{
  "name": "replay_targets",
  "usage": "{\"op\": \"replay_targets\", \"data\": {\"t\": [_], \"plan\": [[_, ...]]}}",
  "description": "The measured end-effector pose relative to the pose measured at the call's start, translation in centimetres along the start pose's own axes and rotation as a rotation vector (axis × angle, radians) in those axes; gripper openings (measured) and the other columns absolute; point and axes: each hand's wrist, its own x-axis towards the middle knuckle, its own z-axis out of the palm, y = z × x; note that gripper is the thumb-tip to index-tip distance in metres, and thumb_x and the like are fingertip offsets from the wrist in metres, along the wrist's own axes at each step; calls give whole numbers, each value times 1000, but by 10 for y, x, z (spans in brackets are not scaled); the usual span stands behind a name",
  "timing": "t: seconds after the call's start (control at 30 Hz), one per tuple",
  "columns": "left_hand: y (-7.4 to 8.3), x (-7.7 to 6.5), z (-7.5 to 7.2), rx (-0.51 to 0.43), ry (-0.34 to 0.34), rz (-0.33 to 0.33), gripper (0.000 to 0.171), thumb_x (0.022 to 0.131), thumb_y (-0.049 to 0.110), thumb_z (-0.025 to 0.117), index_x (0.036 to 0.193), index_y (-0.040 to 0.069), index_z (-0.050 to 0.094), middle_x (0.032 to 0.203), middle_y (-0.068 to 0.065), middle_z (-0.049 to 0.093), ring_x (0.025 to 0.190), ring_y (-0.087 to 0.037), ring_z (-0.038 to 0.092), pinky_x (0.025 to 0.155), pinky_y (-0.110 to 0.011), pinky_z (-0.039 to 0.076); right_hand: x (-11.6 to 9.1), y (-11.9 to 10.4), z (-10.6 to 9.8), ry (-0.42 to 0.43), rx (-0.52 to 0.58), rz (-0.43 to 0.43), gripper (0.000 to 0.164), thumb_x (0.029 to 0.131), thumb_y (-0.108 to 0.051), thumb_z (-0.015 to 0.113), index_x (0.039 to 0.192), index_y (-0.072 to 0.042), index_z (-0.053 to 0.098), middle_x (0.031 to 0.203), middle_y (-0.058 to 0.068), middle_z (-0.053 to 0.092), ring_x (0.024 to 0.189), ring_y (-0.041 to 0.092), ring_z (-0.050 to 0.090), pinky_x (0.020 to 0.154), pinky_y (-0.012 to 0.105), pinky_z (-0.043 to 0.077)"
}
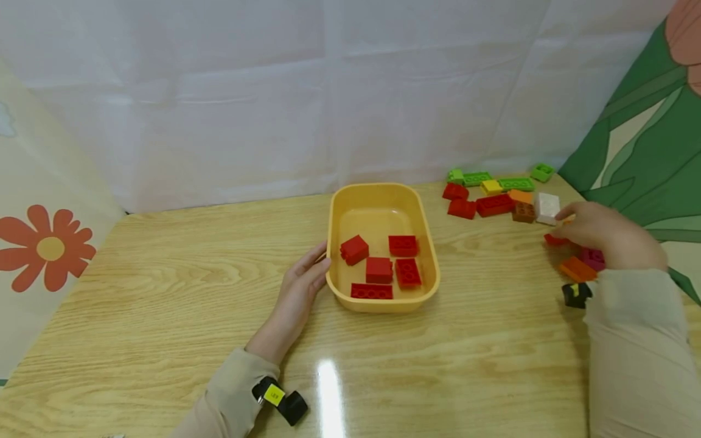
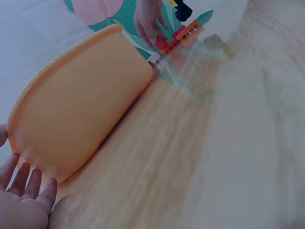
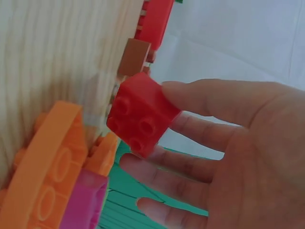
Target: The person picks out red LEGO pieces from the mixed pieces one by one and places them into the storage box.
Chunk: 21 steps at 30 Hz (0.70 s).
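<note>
My right hand (image 1: 608,234) pinches a red toy brick (image 3: 143,107) between thumb and fingers, with the brick's round studs showing in the right wrist view. Close to this hand lie an orange brick (image 1: 577,269), a magenta brick (image 1: 593,258) and a white brick (image 1: 547,208). My left hand (image 1: 296,295) rests its extended fingers (image 2: 33,183) against the outer wall of a yellow plastic tub (image 1: 431,255), at its left side. Inside the tub are several red bricks (image 1: 379,270), gathered in the near half.
At the back right of the wooden table (image 1: 191,304) are red bricks (image 1: 495,205), a brown brick (image 1: 523,212), a yellow brick (image 1: 491,187) and green bricks (image 1: 516,184). A white cloth (image 1: 246,109) hangs behind the table; flowered panels (image 1: 652,140) stand at both sides.
</note>
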Motion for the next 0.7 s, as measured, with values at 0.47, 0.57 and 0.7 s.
{"op": "replay_targets", "data": {"t": [0.47,0.57,0.7], "plan": [[-1,1,-1,-1,-2,1,48,93,15,53,139,4,44,147,-12,43,128,-22,46,114,-41,35,-7,-34,-5,156,-43,-36,54,93,-43,31,116,4,42,92,29,50,75,35,47,59,45,40],[0,1,0,1,-3,1,49,93,15,53,139,4,44,147,-12,43,128,-22,46,114,-41,35,-5,-39,-3,194,-35,-45,57,93,-48,33,119,3,43,95,31,54,76,35,51,59,44,42],[-1,1,-1,-1,-1,-1,49,93,15,53,139,4,44,147,-12,43,128,-21,46,114,-42,35,0,-48,-1,248,-23,-55,71,91,-55,41,128,6,46,121,37,53,95,44,53,70,60,47]]}}
